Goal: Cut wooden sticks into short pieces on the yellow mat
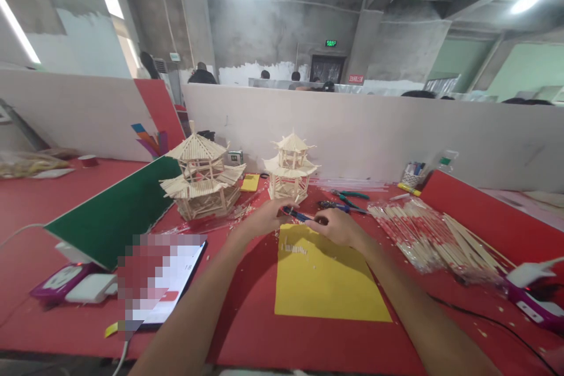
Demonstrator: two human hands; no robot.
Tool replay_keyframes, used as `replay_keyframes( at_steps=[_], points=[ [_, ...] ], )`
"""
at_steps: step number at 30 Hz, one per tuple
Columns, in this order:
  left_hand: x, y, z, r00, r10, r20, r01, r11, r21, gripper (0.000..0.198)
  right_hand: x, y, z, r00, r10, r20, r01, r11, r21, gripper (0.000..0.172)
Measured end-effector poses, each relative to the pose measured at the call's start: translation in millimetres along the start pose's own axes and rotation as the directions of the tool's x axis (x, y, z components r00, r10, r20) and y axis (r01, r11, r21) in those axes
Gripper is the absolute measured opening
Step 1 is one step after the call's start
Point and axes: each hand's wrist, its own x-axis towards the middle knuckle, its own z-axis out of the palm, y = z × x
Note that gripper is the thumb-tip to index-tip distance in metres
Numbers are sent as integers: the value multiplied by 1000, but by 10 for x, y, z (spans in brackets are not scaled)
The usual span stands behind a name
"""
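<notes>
Between my two hands, over the far edge of a yellow sheet [332, 285], is a slim dark blue and black hand tool [296, 213]; its exact kind is too small to make out. The fingers of my left hand [267, 218] are closed at its left end. My right hand [338, 227] curls around its other end, with the fingertips partly hidden. Short pale stick pieces [295, 249] lie on the upper left of the sheet. Just beyond my hands stands a small two-tiered stick pagoda [292, 167], and a larger stick pagoda [200, 176] is to its left.
Green-handled pliers [352, 194] lie beyond my right hand. Bagged wooden sticks [418, 235] cover the right side of the red table [247, 329]. A tablet [170, 288], a green board [118, 211] and a power strip [66, 283] are on the left. A white partition [361, 135] stands behind.
</notes>
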Motion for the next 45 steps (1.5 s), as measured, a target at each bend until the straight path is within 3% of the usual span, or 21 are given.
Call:
replay_keyframes(
  at_steps=[6,17,23,26,29,31,33,37,41,45],
  points=[
    [19,-9,-38,999,-22,31,24,999,-47,37,-10,-36,46,999,-36,-3,36,999,-25,57],
    [34,-4,-103,999,26,-27,-28,996,-87,33,44,-123,126,996,8,-94,-18,994,-108,60],
    [34,45,-106,994,-59,-88,49,992,-116,36,109,31,123,997,19,-75,-28,992,-125,56],
    [54,8,-118,980,-109,-169,82,983,-162,36,94,177,34,998,26,-65,-33,993,-112,56],
    [69,-15,-137,954,-150,-259,105,978,-179,37,72,267,-57,995,44,-87,-42,999,14,50],
    [67,1,-129,955,-150,-256,109,979,-170,35,61,253,-85,989,68,-133,-45,984,173,46],
    [59,35,-85,975,-130,-183,98,980,-175,32,55,181,-72,981,114,-159,-48,927,372,41],
    [42,87,87,993,-109,43,117,953,-281,28,69,-1,71,975,189,-117,-52,707,705,30],
    [31,71,212,988,-63,142,108,936,-336,24,121,-34,257,948,276,-160,-30,577,817,29],
    [33,63,223,989,-57,140,102,934,-343,21,162,17,359,945,276,-175,-20,582,813,29]
  ],
)
